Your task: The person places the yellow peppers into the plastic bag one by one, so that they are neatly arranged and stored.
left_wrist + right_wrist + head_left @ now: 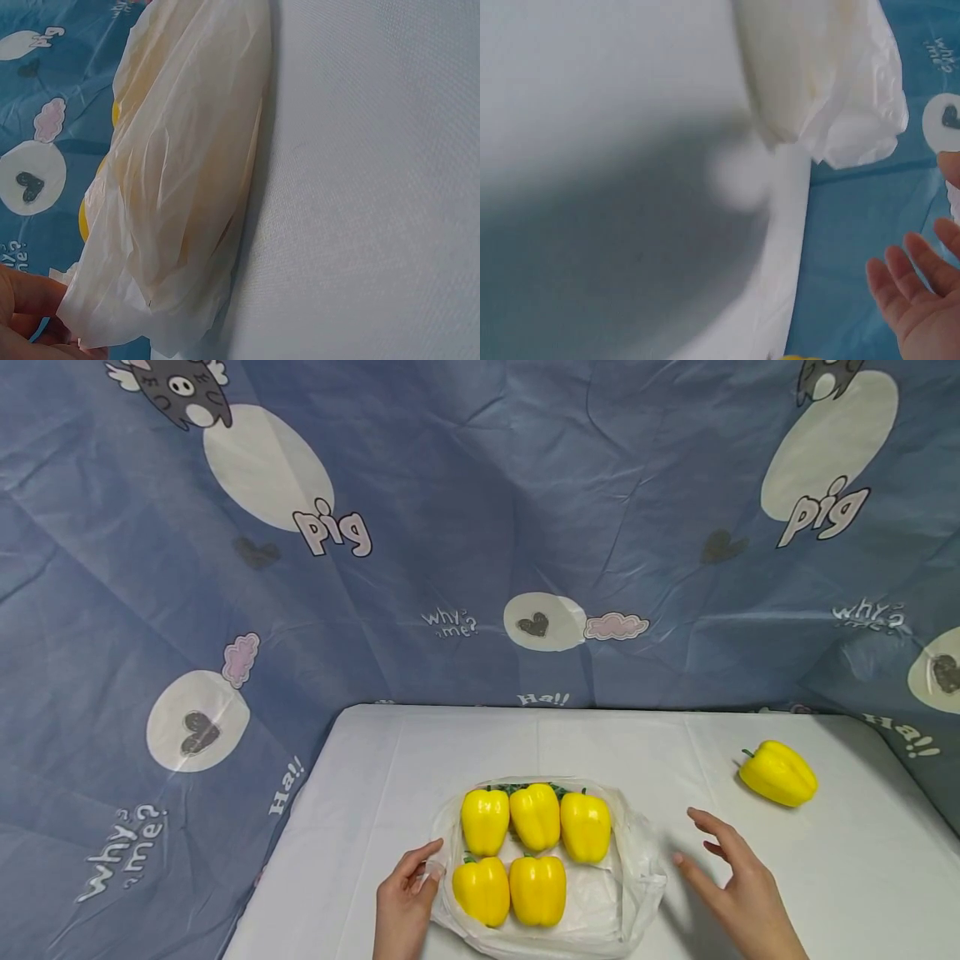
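Observation:
A white plastic bag [637, 868] lies with its mouth spread, its crumpled rim around several yellow bell peppers [537, 891]. Three peppers stand in the back row and two in the front row; bare white lining shows at front right. My left hand [405, 902] pinches the bag's left rim between thumb and fingers, as the bag [180, 172] in the left wrist view also shows. To the right of the bag, my right hand [738, 885] hovers with fingers spread and nothing held. Another yellow bell pepper [780, 774] lies on its side beyond that hand.
A white cloth [360, 810] covers the table. Behind it and at both sides hangs a blue printed curtain [420, 543]. Green bits [517, 787] show behind the back-row peppers.

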